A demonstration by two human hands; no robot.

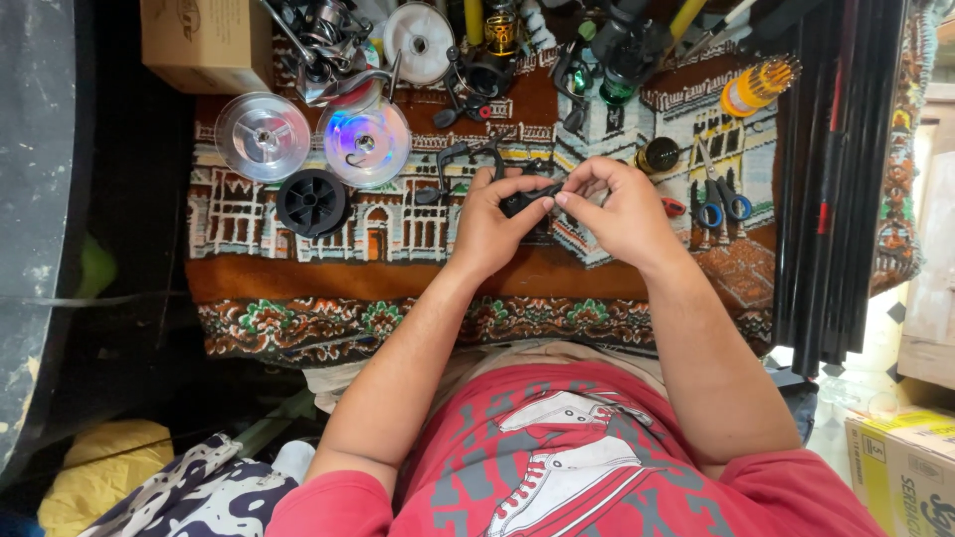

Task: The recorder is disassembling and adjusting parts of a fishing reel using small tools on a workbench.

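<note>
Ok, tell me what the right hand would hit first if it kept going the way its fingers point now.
The right hand points toward the person's left, fingertips already pinching the small black part. That part comes first, with the left hand gripping it just behind. Depth is hard to judge from above, but they look to be touching.

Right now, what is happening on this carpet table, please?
A person in a red shirt holds a small black part over a patterned rug. The left hand grips it from below, and the right hand pinches its end with the fingers. Beside them lie two clear line spools, a black spool, blue-handled scissors and fishing reels further back.
</note>
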